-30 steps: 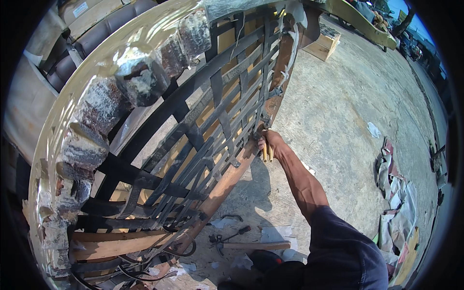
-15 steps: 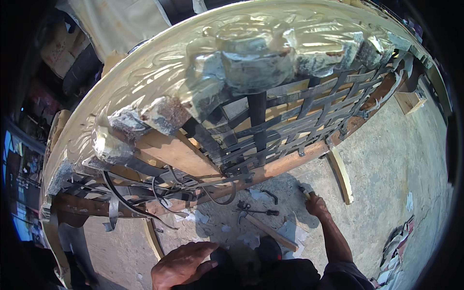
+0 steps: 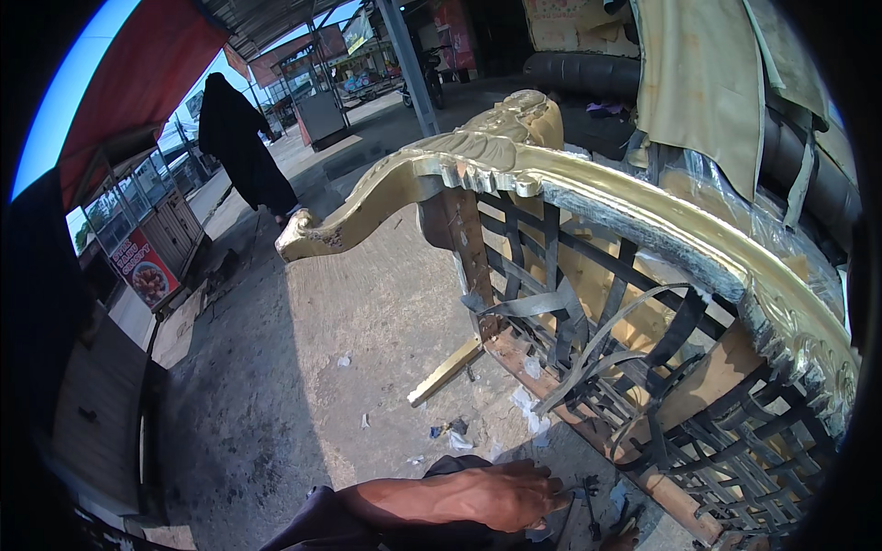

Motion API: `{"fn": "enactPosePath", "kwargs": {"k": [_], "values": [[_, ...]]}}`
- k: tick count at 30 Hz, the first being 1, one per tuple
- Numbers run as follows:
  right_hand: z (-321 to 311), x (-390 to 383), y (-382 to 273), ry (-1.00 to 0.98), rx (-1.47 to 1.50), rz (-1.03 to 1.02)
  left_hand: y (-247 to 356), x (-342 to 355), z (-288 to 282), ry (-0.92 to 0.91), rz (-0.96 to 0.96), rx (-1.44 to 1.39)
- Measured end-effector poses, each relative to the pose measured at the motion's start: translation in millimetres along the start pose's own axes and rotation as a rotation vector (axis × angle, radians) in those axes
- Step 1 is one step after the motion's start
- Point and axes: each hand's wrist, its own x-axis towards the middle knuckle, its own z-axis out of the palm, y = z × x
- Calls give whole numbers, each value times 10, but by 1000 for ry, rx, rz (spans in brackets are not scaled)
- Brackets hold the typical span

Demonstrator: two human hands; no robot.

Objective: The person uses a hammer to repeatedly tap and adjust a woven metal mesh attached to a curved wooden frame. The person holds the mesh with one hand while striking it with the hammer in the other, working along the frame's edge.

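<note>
My left hand (image 3: 501, 496) lies palm down over my dark-clothed knee, its fingers stretched out and holding nothing. Just beyond its fingertips, small dark tools (image 3: 593, 514) lie on the ground, partly cut off by the lower edge. A sliver of my right hand (image 3: 623, 536) seems to show there too; its fingers and anything in them are hidden. In front of me to the right, a gold carved sofa frame (image 3: 597, 179) is tipped over. Black webbing straps (image 3: 772, 450) cross its underside, and several loose strap ends (image 3: 551, 308) dangle.
A short gold wooden leg (image 3: 444, 372) juts from the frame onto the concrete floor (image 3: 367, 321). Scraps (image 3: 457, 439) lie near my knee. A person in long black clothing (image 3: 241, 142) is farther off at left, near a food cart (image 3: 152, 248). Beige sheeting (image 3: 703, 83) hangs behind.
My view has swung left and up, bringing in the frame's left end, the street and the person. The right hand, earlier reaching out with a small tool, is now mostly out of view.
</note>
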Motion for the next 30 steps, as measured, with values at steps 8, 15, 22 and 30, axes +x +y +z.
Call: {"fn": "enactPosePath", "kwargs": {"k": [8,15,22,30], "values": [[-667,-190,-655,-2,179,169,-85,-132,96,778,55,-503],[-667,-339,-1131,-248,267,24,-2273,-1894,2525,993,-1420,-481],[-658,-453,-979,-507,438,140,-2512,-2979,3688,529,-1267,-177],[-581,-424,-1199,-364,248,130,-2199,-2601,3686,591,-1212,-283]]}}
